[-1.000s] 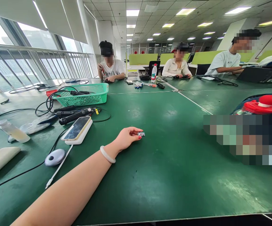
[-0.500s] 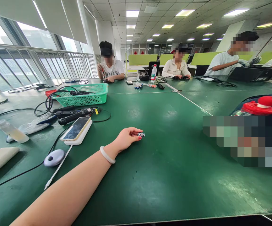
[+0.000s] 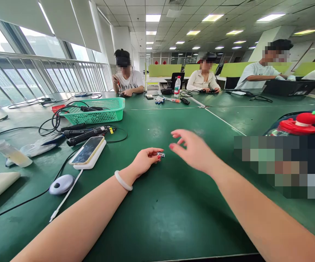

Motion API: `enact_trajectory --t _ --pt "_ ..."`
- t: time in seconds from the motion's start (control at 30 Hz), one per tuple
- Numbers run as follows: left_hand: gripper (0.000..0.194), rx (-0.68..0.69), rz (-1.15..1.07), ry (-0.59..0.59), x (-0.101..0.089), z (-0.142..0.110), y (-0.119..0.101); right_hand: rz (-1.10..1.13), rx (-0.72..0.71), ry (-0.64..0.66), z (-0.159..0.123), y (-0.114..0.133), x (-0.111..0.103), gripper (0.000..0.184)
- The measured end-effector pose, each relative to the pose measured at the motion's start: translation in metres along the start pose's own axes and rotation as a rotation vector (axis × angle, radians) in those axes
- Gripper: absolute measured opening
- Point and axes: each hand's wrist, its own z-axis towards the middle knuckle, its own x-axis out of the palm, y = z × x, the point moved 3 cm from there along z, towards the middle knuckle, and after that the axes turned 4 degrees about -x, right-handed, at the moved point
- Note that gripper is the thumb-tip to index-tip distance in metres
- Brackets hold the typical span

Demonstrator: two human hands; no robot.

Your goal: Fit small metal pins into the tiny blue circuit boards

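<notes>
My left hand (image 3: 146, 160) rests low over the green table, a white bracelet on its wrist. Between its thumb and fingers it pinches a small black-and-white piece that looks like a tiny circuit board (image 3: 161, 155); its exact kind is too small to make out. To the right of that piece is my right hand (image 3: 192, 150), raised over the table, with thumb and fingers apart and nothing between them. The right hand does not touch the small board.
A phone on a white block (image 3: 89, 152), a lilac round device (image 3: 62, 184), black screwdriver-like tools (image 3: 88, 135) and a green basket (image 3: 94, 111) with cables lie to the left. A red-lidded bottle (image 3: 299, 125) stands right. Several people sit across the table (image 3: 152, 225).
My right hand has come into view from the lower right, near the small board. My left hand keeps its pinch, with the board slightly turned. A co-worker's gloved hands moved over a black box.
</notes>
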Motion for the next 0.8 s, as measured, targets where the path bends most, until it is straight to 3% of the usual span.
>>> enact_trajectory --t 0.13,0.23,0.57,0.8 --pt "0.032 0.023 -0.064 -0.029 -0.003 0.0 0.002 0.11 0.096 0.197 -0.001 -0.002 0.038 0.032" --pt "0.032 0.028 -0.105 -0.029 -0.003 0.002 0.004 0.099 0.103 0.163 -0.004 -0.002 0.055 0.024" --pt "0.039 0.013 -0.068 -0.01 -0.003 0.002 0.005 0.029 0.086 0.061 -0.01 0.003 0.06 0.017" --pt "0.033 -0.088 -0.319 -0.067 0.004 -0.007 -0.001 -0.193 -0.002 0.031 -0.011 0.013 0.065 0.018"
